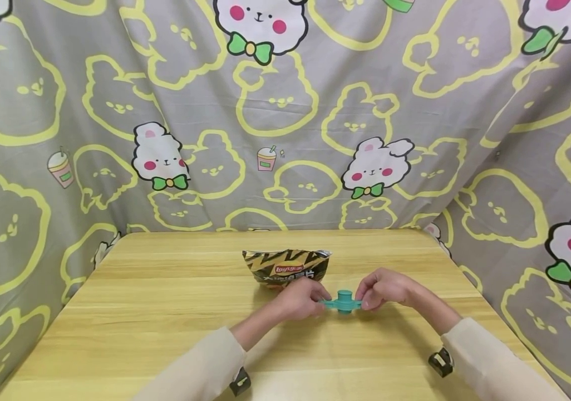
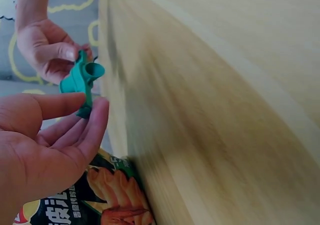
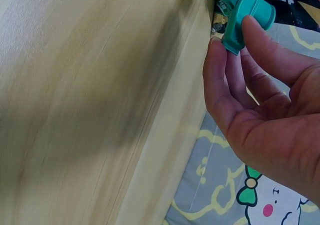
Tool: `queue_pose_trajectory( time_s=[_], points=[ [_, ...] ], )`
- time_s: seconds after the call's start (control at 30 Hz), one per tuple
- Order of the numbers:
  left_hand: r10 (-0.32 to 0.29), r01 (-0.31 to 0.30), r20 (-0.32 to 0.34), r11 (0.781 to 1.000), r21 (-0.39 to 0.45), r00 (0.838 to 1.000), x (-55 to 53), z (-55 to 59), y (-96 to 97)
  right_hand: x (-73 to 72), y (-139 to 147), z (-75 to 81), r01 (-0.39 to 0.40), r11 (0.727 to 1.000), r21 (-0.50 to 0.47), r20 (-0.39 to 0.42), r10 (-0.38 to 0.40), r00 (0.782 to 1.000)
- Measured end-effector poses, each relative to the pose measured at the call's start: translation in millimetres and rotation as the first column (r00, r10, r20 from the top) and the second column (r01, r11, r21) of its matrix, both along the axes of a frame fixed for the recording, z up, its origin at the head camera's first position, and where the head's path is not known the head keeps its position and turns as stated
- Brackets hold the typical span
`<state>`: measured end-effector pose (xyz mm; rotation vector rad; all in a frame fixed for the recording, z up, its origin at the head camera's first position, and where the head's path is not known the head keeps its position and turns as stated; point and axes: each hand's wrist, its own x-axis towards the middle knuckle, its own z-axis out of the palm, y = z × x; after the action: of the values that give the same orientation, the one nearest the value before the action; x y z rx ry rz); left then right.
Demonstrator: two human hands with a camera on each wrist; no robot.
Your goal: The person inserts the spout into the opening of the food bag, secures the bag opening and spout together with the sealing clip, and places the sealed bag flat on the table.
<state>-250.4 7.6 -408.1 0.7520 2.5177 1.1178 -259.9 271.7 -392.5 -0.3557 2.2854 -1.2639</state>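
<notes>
Between my hands is a teal bag clip [image 1: 344, 303] with a round spout at its middle and a flat arm on each side. My left hand [image 1: 301, 299] pinches its left end between thumb and fingers. The opposite end sits between the thumb and fingertips of my right hand [image 1: 384, 288]. In the left wrist view the hollow mouth of the clip's spout [image 2: 94, 70] faces the tabletop. Just behind my left hand, a black and gold Lay's chip bag [image 1: 285, 266] stands on the table, its lower part partly hidden by that hand.
The light wooden table [image 1: 140, 312] runs back to a grey curtain [image 1: 285, 184] printed with cartoon figures, which also hangs along both sides. A small black device [image 1: 441, 362] is strapped under the right wrist, another [image 1: 240, 382] under the left.
</notes>
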Motion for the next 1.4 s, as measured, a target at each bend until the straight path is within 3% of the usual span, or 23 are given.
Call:
queue_pose_trajectory(
  time_s=[0.07,0.23,0.43,0.7,1.13,1.4],
  points=[
    [0.003,-0.003,-0.026,1.0,0.003,1.0,2.2,-1.7,-3.2,1.1,-2.2,0.3,-0.01,1.0,0.004,-0.004,0.01,1.0],
    [0.034,-0.032,-0.014,0.997,0.07,0.999,7.4,-3.6,-9.9,1.8,-8.0,0.5,-0.034,0.999,0.008,-0.009,0.034,0.999],
    [0.072,-0.079,0.051,0.985,0.152,0.996,9.4,1.1,-17.2,0.3,-16.6,4.8,-0.072,0.997,0.016,-0.028,0.072,0.997],
    [0.121,-0.123,0.024,0.977,0.172,0.992,8.4,10.3,-25.5,-1.5,-33.4,15.3,-0.04,0.998,0.05,-0.051,0.043,0.998],
    [0.114,-0.111,-0.012,0.981,0.157,0.993,9.4,10.6,-30.0,1.7,-63.5,21.5,-0.023,0.998,0.052,-0.14,0.03,0.99],
    [0.087,-0.081,-0.041,0.987,0.141,0.995,8.4,14.9,-30.5,-2.0,-68.0,19.3,-0.035,0.999,0.009,-0.129,0.035,0.991]
  ],
)
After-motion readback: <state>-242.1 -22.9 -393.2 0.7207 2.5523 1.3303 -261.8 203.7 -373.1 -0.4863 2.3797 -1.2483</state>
